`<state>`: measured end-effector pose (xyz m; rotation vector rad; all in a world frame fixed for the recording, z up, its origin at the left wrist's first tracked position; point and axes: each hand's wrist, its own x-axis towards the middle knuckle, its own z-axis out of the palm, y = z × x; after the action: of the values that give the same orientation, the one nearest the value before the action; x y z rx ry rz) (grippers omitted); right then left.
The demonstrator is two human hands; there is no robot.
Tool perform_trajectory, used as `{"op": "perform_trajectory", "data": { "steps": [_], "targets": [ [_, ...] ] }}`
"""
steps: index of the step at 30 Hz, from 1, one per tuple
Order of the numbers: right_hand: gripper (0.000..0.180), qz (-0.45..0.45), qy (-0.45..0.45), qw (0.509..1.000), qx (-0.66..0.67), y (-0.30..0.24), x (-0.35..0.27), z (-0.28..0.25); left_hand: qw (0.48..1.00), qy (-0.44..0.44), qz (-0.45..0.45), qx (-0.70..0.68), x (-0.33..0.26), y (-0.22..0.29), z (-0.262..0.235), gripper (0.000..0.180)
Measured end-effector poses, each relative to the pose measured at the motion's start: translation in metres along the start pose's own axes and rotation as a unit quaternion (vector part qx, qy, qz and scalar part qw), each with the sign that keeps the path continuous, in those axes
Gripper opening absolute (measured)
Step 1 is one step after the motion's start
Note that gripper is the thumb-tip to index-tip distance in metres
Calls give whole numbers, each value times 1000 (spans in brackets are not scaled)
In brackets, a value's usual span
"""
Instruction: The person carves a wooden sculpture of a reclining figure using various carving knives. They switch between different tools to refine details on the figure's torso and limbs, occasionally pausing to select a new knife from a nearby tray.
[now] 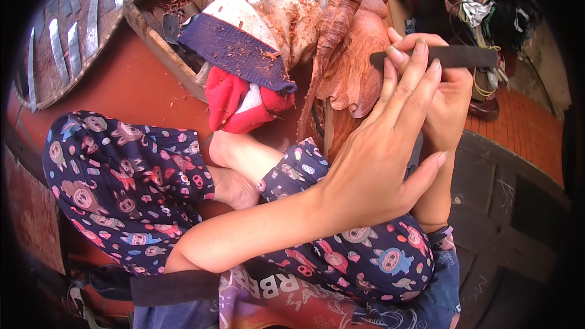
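A dark flat strip [466, 56] with a rounded left end lies crosswise in my right hand [450, 100], whose fingers are closed round it. My left hand [381, 146] reaches across in front of it. Its fingers are stretched out with their tips against the strip, and its thumb stands apart. Part of my right hand is hidden behind the left. Just left of the strip is a carved reddish-brown wood piece [356, 67] with scalloped, petal-like edges; neither hand clearly grips it.
A white and navy cloth [244, 39] strewn with wood shavings lies beside the carving, above a red cloth [244, 106]. Left of it is a wooden box [155, 55]. A round woven tray [46, 55] carries several metal blades. Dark panelled wood [481, 207] lies at right.
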<state>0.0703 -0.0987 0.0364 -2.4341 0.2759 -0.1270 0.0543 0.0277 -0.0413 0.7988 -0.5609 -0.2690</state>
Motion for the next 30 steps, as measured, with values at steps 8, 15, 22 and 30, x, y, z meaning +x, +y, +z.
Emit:
{"op": "perform_trajectory", "data": {
  "steps": [8, 15, 22, 30],
  "targets": [
    [17, -26, 76, 996, 34, 5, -3, 4, 998, -1, 35, 59, 5, -2, 6, 89],
    [16, 33, 112, 974, 193, -11, -8, -20, 991, -129, 16, 6, -31, 23, 17, 88],
    [7, 69, 16, 992, 105, -23, 1, -11, 997, -42, 39, 49, -11, 6, 25, 84],
    [7, 28, -96, 984, -150, -24, 12, -6, 997, 45, 53, 15, -17, -5, 27, 86]
  ]
}}
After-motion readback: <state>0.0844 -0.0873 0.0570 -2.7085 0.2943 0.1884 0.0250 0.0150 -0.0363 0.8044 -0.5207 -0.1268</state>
